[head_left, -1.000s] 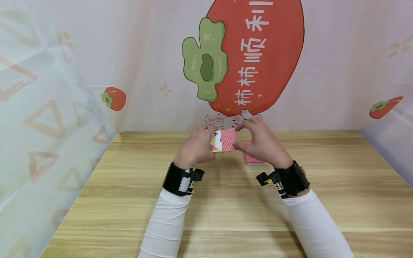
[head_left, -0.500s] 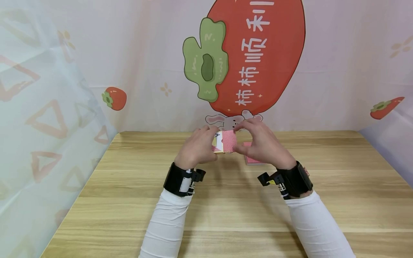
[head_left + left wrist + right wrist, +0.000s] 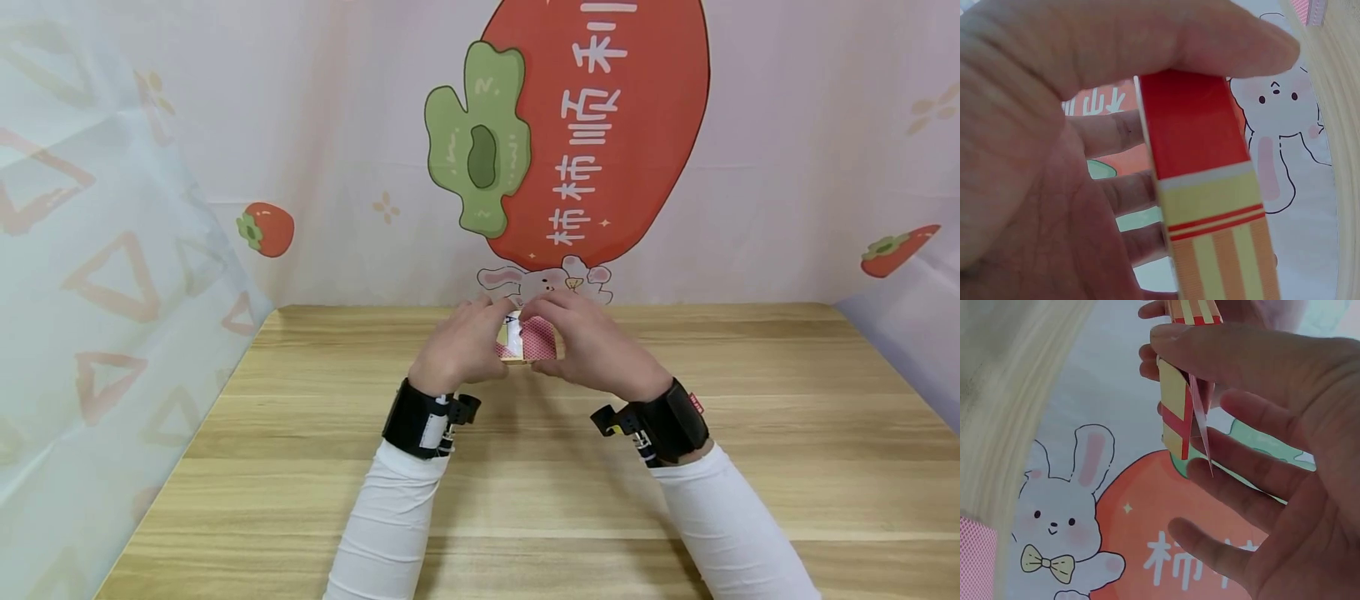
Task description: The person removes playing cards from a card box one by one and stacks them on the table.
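Head view: left hand grips left end of patterned box, right hand grips right end, over far counter.

Counter: wood-look top, yellowish brown, grain running left to right in front of you, a darker band low on your right. Far edge straight, far corners slightly rounded; both side edges spread outward toward you. Soft shadows fall across the middle and toward your near right. Lying on it: a pink-and-white patterned stack, near the far edge, patterned face up, cut off by the border of your right wrist view. Your left wrist view catches just one corner, with its pale side. Hidden from your head view.
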